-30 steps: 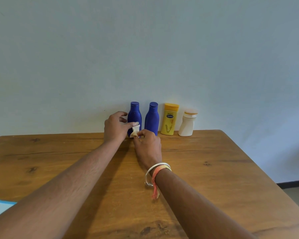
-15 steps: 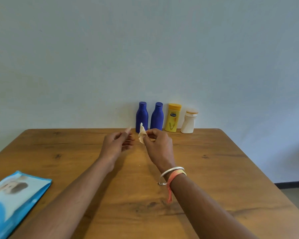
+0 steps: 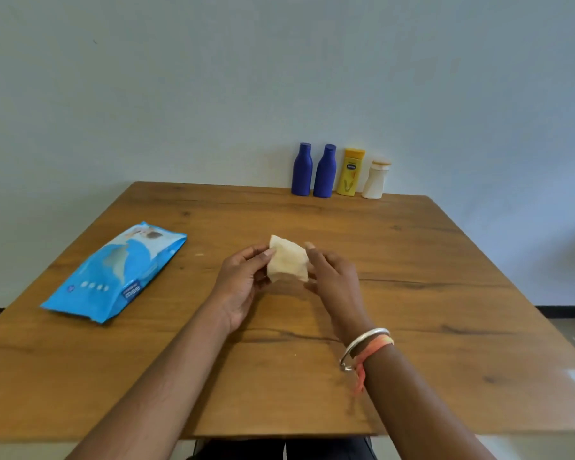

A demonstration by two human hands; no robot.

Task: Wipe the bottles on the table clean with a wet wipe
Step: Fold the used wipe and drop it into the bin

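Note:
A cream-white wet wipe (image 3: 287,263) is held spread between both hands above the middle of the table. My left hand (image 3: 243,283) pinches its left edge and my right hand (image 3: 332,280) holds its right edge. Against the wall at the table's far edge stand two dark blue bottles (image 3: 302,170) (image 3: 325,172), a yellow bottle (image 3: 351,172) and a white bottle (image 3: 375,179) in a row, well beyond both hands.
A blue wet-wipe pack (image 3: 117,272) lies flat on the left part of the wooden table (image 3: 445,327). The table's near edge runs along the bottom of the view. A pale wall stands right behind the bottles.
Both hands have drawn back from the blue bottles toward me with the wipe. The wipe, first bunched in my right hand, is now spread between both hands. The view has tilted down.

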